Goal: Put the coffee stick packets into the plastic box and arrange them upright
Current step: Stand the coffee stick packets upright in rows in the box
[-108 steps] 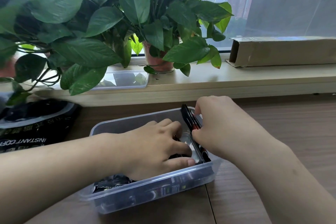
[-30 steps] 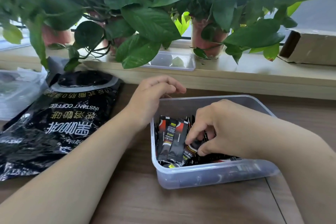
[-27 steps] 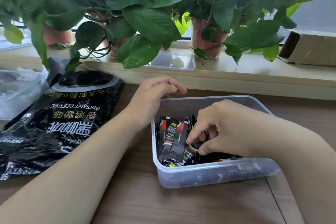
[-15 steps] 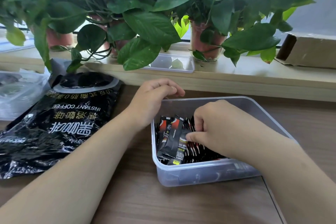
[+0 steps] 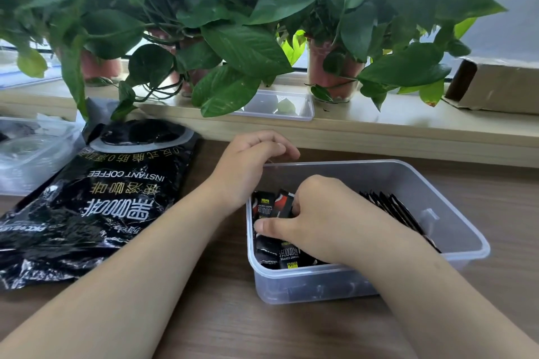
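Through the head camera I watch the right hand reach inside the clear plastic box on the wooden table, its thumb and curled fingers clasping a bunch of black coffee stick packets at the box's left end. More packets stand on edge, leaning, in a row behind the wrist toward the right side. The left hand sits at the box's far-left corner with fingers curled above the rim; I cannot tell whether it grips the rim or merely rests there. A large black instant coffee bag lies flat just left of the box. Behind, on the window sill, potted plants hang their leaves over a shallow clear tray, with a cardboard box at far right.
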Tool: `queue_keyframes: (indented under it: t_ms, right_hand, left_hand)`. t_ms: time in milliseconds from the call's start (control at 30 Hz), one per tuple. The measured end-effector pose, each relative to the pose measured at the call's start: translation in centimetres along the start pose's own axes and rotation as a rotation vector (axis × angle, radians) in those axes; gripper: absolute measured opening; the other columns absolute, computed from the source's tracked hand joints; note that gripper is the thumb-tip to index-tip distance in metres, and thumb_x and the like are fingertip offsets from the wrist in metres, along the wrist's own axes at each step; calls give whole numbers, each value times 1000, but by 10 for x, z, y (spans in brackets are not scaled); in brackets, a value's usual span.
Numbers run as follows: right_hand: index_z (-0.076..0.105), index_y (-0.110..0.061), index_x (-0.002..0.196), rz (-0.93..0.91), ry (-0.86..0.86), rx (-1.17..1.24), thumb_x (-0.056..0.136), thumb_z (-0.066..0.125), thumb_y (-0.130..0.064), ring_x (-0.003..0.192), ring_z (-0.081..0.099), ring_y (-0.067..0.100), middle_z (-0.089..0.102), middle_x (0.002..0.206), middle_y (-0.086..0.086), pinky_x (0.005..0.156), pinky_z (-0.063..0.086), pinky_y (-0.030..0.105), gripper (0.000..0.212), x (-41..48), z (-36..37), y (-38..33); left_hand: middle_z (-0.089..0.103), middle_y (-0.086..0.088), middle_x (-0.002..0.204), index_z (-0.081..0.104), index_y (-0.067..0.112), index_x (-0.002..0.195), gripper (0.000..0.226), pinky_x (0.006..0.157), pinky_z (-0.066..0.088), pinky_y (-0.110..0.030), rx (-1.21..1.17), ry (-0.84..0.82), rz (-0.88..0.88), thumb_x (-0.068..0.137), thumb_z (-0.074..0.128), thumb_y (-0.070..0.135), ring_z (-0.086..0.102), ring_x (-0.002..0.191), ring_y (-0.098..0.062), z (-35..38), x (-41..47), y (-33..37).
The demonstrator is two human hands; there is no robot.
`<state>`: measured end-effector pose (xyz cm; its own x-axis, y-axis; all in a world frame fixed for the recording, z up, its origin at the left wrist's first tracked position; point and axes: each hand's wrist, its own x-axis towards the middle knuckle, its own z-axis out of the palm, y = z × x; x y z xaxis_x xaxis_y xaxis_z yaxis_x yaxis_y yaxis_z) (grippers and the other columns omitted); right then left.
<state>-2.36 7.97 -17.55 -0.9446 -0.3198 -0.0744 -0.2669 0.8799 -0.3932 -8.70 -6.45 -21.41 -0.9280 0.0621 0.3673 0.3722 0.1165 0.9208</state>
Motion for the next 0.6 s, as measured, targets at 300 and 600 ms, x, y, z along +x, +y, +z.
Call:
queue_keyframes:
  t_ms: [300, 600]
  right_hand:
    - [41, -18, 56, 13, 0, -56, 75, 77, -43, 44, 36, 10, 40, 52, -6, 34, 22, 18, 48, 4, -2, -8]
    - [41, -18, 56, -2, -60, -17, 75, 78, -40, 48, 38, 10, 41, 54, -5, 42, 25, 23, 47, 5, -2, -17]
  left_hand:
    - [75, 1, 84, 75, 10, 77, 28, 77, 49, -28, -13, 5, -44, 76, 48, 17, 63, 81, -7, -1, -2, 2]
    - [72, 8, 72, 74, 7, 79, 23, 69, 43, -22, -19, 9, -63, 85, 51, 6, 61, 66, 1, 0, -4, 5]
